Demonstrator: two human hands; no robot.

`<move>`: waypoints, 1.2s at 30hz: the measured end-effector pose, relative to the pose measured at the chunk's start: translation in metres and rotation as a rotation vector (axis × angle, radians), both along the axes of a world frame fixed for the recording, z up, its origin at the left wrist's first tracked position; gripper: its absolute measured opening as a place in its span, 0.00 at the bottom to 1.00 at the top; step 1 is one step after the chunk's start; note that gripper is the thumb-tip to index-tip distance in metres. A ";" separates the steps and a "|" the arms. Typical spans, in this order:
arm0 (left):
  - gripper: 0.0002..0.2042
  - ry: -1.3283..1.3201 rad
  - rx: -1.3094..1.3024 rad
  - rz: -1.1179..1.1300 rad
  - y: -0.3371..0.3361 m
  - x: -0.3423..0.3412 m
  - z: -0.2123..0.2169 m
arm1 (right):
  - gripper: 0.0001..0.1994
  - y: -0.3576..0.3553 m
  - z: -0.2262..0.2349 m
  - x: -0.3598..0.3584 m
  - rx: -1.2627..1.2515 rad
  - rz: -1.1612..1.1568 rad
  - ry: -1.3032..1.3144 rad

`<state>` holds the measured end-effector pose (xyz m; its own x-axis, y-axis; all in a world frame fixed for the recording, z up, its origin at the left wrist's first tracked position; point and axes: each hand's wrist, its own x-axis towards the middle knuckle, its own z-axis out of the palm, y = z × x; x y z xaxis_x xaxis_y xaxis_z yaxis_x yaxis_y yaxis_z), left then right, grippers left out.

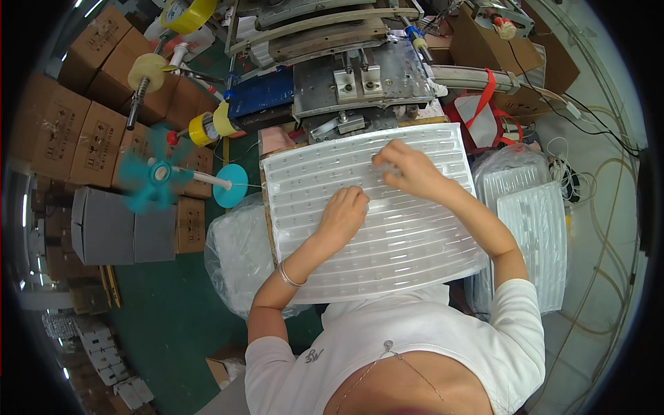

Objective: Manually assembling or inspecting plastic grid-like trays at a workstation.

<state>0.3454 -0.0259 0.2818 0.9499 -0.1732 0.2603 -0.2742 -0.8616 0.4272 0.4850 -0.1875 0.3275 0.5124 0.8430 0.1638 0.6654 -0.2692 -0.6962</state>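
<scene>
Tray: we find the white ribbed tray lying between the machine, beyond its far edge, and the white shirt at its near edge.
Shift risk: we judge that a forward lean could push the tray, its near edge being so close to the shirt; contact there we cannot confirm.
Snag risk: the bracelet, by the tray's near left part, could catch a rib should the left forearm drop.
Sweep risk: a low pass of the right forearm, which crosses the tray's right side, could unseat anything loose in the grooves; contents are too small for us to verify.
Left hand: palm down just left of the tray's middle, fingers together and curled forward; we cannot tell whether anything lies under them.
Right hand: over the tray's far half, right of its middle, fingers bent inward in a narrow curl; grip and contact unclear to us.
Stock: bagged trays lie right of the tray.
</scene>
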 end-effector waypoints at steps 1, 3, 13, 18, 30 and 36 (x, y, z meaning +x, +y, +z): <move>0.13 -0.002 0.001 -0.002 0.001 -0.002 -0.003 | 0.12 -0.002 0.005 0.006 0.066 -0.081 0.030; 0.15 0.031 0.177 0.019 0.004 -0.009 -0.008 | 0.11 -0.010 0.012 0.013 0.119 -0.141 0.106; 0.18 0.040 0.013 0.160 0.026 0.003 0.027 | 0.11 -0.039 0.021 0.042 0.363 -0.404 0.105; 0.17 -0.452 -0.038 0.488 0.035 0.066 0.063 | 0.13 -0.026 0.043 0.043 0.440 -0.408 -0.004; 0.11 -0.720 0.059 0.509 0.037 0.130 0.101 | 0.12 0.063 0.061 0.075 0.502 -0.438 -0.490; 0.08 -0.392 -1.060 0.587 0.085 0.031 0.072 | 0.08 0.101 0.048 0.117 0.393 -0.492 -0.804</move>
